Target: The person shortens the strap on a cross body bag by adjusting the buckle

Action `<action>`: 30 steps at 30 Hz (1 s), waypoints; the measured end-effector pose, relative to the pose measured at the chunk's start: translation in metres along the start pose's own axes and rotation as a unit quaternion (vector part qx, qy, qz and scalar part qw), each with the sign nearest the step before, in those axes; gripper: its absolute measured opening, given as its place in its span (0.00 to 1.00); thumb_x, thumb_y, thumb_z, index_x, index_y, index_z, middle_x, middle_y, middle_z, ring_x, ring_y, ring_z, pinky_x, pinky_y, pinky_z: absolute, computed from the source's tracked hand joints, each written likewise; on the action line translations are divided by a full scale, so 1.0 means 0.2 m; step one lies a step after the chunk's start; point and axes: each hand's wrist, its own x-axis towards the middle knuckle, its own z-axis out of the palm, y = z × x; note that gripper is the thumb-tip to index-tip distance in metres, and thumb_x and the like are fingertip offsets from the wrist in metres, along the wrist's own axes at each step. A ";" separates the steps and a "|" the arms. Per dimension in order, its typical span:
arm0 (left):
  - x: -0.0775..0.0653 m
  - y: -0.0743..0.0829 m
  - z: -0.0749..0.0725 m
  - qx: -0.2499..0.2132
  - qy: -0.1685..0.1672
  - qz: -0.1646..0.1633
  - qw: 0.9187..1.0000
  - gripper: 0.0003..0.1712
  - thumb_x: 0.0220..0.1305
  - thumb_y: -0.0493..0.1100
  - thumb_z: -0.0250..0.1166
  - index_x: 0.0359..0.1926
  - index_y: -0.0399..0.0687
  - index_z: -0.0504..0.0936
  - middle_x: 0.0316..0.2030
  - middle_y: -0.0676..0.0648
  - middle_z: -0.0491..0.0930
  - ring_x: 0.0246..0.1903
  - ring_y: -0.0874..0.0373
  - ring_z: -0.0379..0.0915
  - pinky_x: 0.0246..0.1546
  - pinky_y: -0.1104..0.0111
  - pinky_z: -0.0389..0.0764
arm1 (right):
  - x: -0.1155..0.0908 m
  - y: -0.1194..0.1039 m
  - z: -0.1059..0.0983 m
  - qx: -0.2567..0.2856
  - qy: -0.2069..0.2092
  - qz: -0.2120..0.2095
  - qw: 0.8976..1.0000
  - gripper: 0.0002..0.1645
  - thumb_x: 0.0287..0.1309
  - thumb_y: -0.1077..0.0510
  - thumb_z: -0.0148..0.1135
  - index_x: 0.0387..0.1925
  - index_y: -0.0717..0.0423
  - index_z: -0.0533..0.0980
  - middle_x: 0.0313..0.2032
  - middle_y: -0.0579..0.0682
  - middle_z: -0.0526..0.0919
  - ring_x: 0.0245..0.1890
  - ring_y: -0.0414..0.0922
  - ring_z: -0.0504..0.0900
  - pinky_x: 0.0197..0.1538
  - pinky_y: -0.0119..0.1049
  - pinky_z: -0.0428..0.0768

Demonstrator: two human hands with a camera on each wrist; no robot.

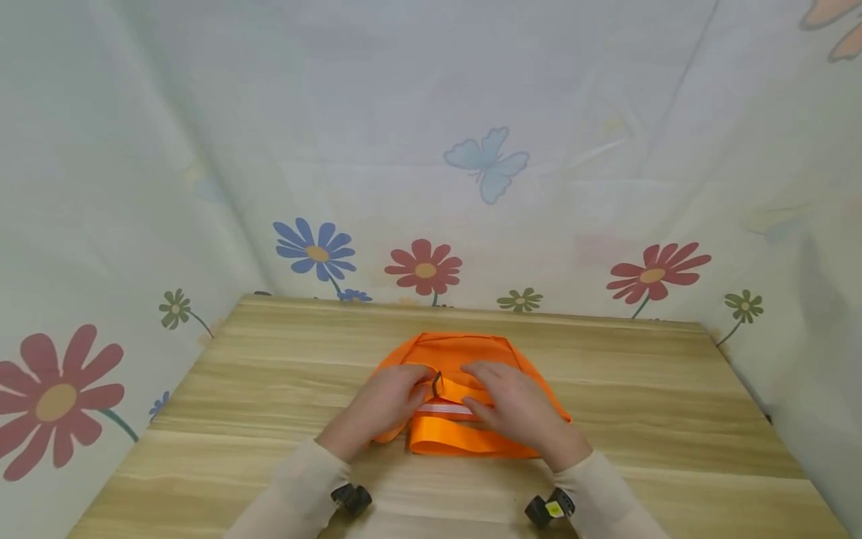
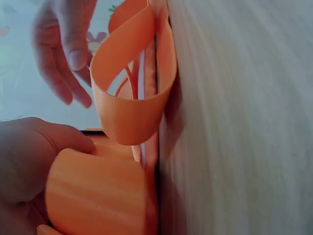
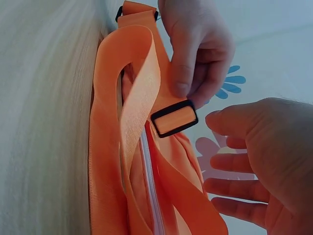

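An orange fabric bag (image 1: 465, 348) lies on the wooden table, with a white zipper (image 3: 150, 181) along its near side. My left hand (image 1: 380, 408) pinches the orange strap (image 3: 164, 73) just beside a black rectangular slider buckle (image 3: 174, 118). The right hand (image 1: 521, 404) is over the bag's right part. In the right wrist view its fingers (image 3: 234, 188) are apart and extended, near the buckle, with nothing between them. Loops of strap (image 2: 129, 117) hang along the bag's near side. Part of the left hand's grip is hidden behind the strap in the left wrist view.
The wooden table (image 1: 283, 359) extends around the bag on all sides. Behind it hangs a pale cloth (image 1: 377, 112) printed with flowers and a butterfly. A second black buckle (image 3: 119, 13) sits on the strap, farther along. Both wrists carry small black cameras (image 1: 352, 498).
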 end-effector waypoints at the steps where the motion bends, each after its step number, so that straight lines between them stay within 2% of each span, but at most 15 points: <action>1: 0.00 0.00 -0.01 -0.007 0.002 0.000 1.000 0.13 0.76 0.40 0.68 0.57 0.44 0.88 0.51 0.47 0.91 0.50 0.49 0.87 0.60 0.53 0.87 | 0.00 0.00 0.00 0.002 -0.002 0.002 1.000 0.32 0.66 0.50 0.76 0.67 0.56 0.79 0.63 0.53 0.86 0.60 0.54 0.87 0.63 0.53 0.86; 8: -0.04 0.04 -0.07 -0.060 0.015 0.008 0.998 0.15 0.78 0.39 0.65 0.61 0.44 0.84 0.54 0.46 0.89 0.52 0.50 0.86 0.59 0.54 0.88 | 0.00 -0.02 0.00 0.023 -0.009 0.018 1.000 0.36 0.66 0.49 0.77 0.71 0.56 0.76 0.65 0.53 0.85 0.61 0.54 0.86 0.64 0.54 0.85; 11: -0.06 0.06 -0.09 -0.096 0.009 0.005 0.995 0.16 0.80 0.39 0.63 0.64 0.46 0.82 0.57 0.47 0.87 0.54 0.52 0.85 0.61 0.55 0.87 | 0.00 -0.02 0.00 0.046 -0.016 0.019 0.999 0.41 0.66 0.45 0.77 0.74 0.54 0.74 0.68 0.51 0.83 0.64 0.53 0.84 0.67 0.53 0.83; 14: -0.08 0.07 -0.11 -0.131 0.001 0.023 0.991 0.17 0.81 0.38 0.60 0.65 0.46 0.80 0.59 0.48 0.86 0.57 0.52 0.84 0.63 0.53 0.85 | 0.01 -0.01 0.00 0.088 -0.008 -0.006 0.996 0.45 0.65 0.42 0.77 0.76 0.52 0.70 0.71 0.50 0.80 0.68 0.52 0.81 0.70 0.52 0.82; 18: -0.10 0.08 -0.14 -0.159 -0.015 0.073 0.984 0.17 0.82 0.37 0.58 0.66 0.46 0.79 0.60 0.49 0.85 0.59 0.53 0.83 0.66 0.53 0.84 | 0.01 -0.01 0.01 0.140 0.005 -0.056 0.989 0.49 0.65 0.44 0.78 0.80 0.49 0.65 0.76 0.48 0.74 0.73 0.51 0.77 0.73 0.52 0.80; 21: -0.12 0.08 -0.15 -0.174 -0.025 0.102 0.979 0.17 0.82 0.37 0.57 0.67 0.46 0.79 0.62 0.49 0.85 0.62 0.54 0.83 0.67 0.53 0.83 | 0.00 -0.03 0.01 0.158 0.014 -0.086 0.984 0.47 0.65 0.46 0.78 0.79 0.47 0.66 0.75 0.46 0.74 0.73 0.49 0.76 0.73 0.52 0.80; 24: -0.13 0.07 -0.15 -0.187 -0.029 0.121 0.974 0.18 0.83 0.37 0.57 0.67 0.46 0.79 0.63 0.49 0.84 0.62 0.54 0.82 0.68 0.55 0.83 | 0.01 -0.03 0.01 0.169 0.032 -0.113 0.979 0.41 0.64 0.48 0.79 0.74 0.47 0.71 0.70 0.44 0.79 0.68 0.47 0.79 0.70 0.50 0.82; 30: -0.13 0.06 -0.16 -0.224 -0.038 0.140 0.964 0.19 0.84 0.39 0.55 0.69 0.49 0.77 0.61 0.52 0.85 0.53 0.57 0.82 0.61 0.64 0.86 | -0.01 -0.03 0.00 0.203 0.040 -0.106 0.973 0.29 0.63 0.53 0.80 0.62 0.46 0.78 0.56 0.41 0.83 0.59 0.44 0.78 0.63 0.46 0.84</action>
